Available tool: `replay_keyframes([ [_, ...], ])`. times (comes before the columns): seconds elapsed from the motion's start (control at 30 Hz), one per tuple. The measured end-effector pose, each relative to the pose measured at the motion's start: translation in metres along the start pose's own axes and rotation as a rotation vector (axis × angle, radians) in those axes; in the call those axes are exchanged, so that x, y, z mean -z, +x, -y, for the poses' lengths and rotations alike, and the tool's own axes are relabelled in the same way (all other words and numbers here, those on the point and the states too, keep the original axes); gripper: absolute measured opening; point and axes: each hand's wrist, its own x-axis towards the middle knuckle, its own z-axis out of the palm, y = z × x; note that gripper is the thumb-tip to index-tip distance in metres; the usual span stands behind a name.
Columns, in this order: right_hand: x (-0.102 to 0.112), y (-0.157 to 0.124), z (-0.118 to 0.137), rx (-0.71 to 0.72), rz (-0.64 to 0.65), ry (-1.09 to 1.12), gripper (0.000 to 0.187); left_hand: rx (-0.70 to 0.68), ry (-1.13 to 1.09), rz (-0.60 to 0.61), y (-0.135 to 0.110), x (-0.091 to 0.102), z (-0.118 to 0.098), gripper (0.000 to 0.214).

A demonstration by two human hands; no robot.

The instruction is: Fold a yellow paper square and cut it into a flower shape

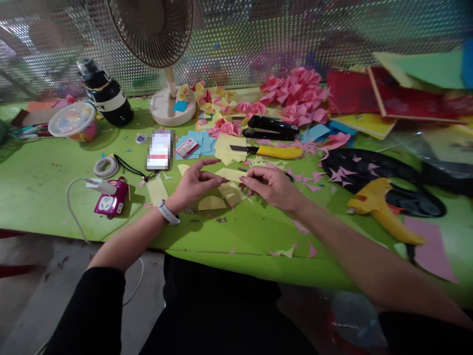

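Between my two hands is a small pale yellow piece of paper [232, 174]. My left hand [197, 182], with a white band on the wrist, pinches its left end between thumb and a finger while the index finger stretches out above. At the right end, my right hand [271, 186] grips the paper with thumb and fingertips. A slim dark object shows beside the right fingers; its kind is mostly hidden. Just below lie more cut yellow paper pieces [212, 203]. Behind the hands sit a stack of yellow paper [229, 148] and a yellow utility knife [279, 151] with its blade out.
A black stapler [271, 128] and pink paper flowers [295, 96] stand at the back. On the right are a yellow glue gun [384, 207] and a black tray [373, 170]. Leftward are a phone [159, 150], tape roll [106, 167], purple power adapter [113, 197] and fan [172, 108].
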Motion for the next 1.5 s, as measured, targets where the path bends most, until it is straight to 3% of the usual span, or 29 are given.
replay_keyframes([
  [0.1, 0.000, -0.001, 0.000, -0.065, -0.103, 0.080, 0.032, -0.002, -0.098, -0.104, 0.002, 0.003, -0.002, 0.051],
  [0.17, -0.006, -0.002, -0.002, -0.084, -0.139, 0.144, 0.029, 0.032, -0.167, -0.101, 0.001, -0.002, -0.001, 0.043],
  [0.37, -0.024, -0.013, -0.004, -0.054, 0.037, 0.122, 0.028, 0.152, -0.268, -0.036, -0.003, -0.012, 0.005, 0.036],
  [0.47, -0.019, -0.014, -0.001, 0.161, -0.040, -0.048, 0.013, 0.213, -0.254, 0.036, -0.001, -0.004, 0.000, 0.035],
  [0.57, -0.013, -0.011, -0.003, 0.467, -0.140, -0.304, 0.027, 0.282, -0.241, 0.152, 0.000, 0.002, -0.005, 0.032],
  [0.67, -0.011, -0.009, -0.010, 0.682, -0.102, -0.474, 0.027, 0.342, -0.247, 0.225, -0.001, 0.002, -0.004, 0.028],
  [0.9, -0.009, -0.014, -0.017, 0.937, -0.197, -0.820, 0.032, 0.424, -0.299, 0.188, -0.002, -0.002, 0.000, 0.029],
  [1.0, -0.011, -0.013, -0.014, 1.016, -0.217, -0.849, 0.035, 0.407, -0.296, 0.174, -0.001, -0.002, 0.000, 0.031],
  [1.33, -0.017, -0.008, -0.016, 0.774, -0.224, -0.577, 0.020, 0.238, -0.170, 0.183, -0.004, -0.004, -0.001, 0.054],
  [1.5, -0.017, -0.008, -0.019, 0.786, -0.186, -0.517, 0.012, 0.247, -0.190, 0.153, -0.004, -0.005, 0.000, 0.051],
])
